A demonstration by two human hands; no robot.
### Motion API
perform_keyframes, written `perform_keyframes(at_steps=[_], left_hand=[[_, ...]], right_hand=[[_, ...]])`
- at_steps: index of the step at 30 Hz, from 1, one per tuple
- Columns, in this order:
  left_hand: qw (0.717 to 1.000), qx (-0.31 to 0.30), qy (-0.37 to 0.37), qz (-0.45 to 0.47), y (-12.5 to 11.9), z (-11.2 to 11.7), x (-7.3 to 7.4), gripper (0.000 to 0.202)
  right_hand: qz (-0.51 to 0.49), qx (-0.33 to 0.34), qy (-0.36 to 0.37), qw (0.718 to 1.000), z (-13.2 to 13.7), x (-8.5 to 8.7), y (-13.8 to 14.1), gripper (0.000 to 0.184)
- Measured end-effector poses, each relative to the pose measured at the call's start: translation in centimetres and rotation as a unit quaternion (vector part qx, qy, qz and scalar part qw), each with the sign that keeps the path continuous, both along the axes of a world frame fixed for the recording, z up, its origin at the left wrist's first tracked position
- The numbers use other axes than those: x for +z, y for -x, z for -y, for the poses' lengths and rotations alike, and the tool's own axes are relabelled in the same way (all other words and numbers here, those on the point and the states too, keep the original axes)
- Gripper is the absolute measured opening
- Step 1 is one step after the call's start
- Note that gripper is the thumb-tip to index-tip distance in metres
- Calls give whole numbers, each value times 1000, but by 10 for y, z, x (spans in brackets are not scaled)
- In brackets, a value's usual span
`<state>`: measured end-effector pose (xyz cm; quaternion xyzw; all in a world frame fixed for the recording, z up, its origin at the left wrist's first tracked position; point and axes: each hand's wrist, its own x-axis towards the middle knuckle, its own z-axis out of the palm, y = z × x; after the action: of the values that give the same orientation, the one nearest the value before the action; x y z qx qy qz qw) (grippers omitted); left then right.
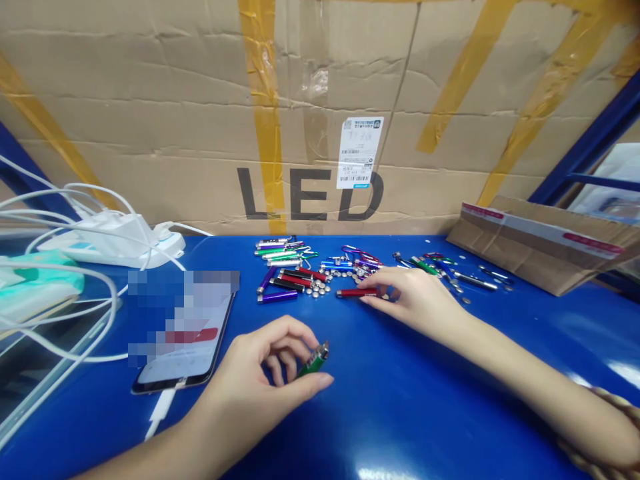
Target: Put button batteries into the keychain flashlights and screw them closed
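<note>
My left hand (265, 380) is closed around a small green keychain flashlight (313, 362), pinched between thumb and fingers just above the blue table (400, 413). My right hand (407, 293) reaches forward, its fingers lying on a red flashlight (353, 293) on the table. Behind them lies a pile of small flashlights (290, 267) in purple, red, green and blue. Several round button batteries (320, 288) sit beside the pile.
A phone (185, 347) on a white cable lies at the left. A white power strip (115, 243) with cables sits far left. A large cardboard box marked LED (310, 133) stands along the back. A folded cardboard piece (540, 243) lies at the right.
</note>
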<state>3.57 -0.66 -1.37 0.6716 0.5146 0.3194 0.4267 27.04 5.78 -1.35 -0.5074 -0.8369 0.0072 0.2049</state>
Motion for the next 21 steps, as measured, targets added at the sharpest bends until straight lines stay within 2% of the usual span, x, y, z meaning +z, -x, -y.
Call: perform_keyframes(at_steps=[6, 11, 17, 21], left_hand=[[1000, -2, -7, 4, 2, -1, -3, 19], [999, 23, -7, 28, 2, -2, -2, 20], [999, 40, -1, 29, 0, -6, 0, 22], [998, 48, 2, 32, 1, -9, 0, 26]], right_hand=[[-70, 6, -15, 997, 0, 5, 1, 12], [-37, -13, -12, 999, 1, 5, 1, 17], [20, 17, 27, 999, 1, 13, -9, 23], [5, -75, -32, 997, -9, 30, -32, 21]])
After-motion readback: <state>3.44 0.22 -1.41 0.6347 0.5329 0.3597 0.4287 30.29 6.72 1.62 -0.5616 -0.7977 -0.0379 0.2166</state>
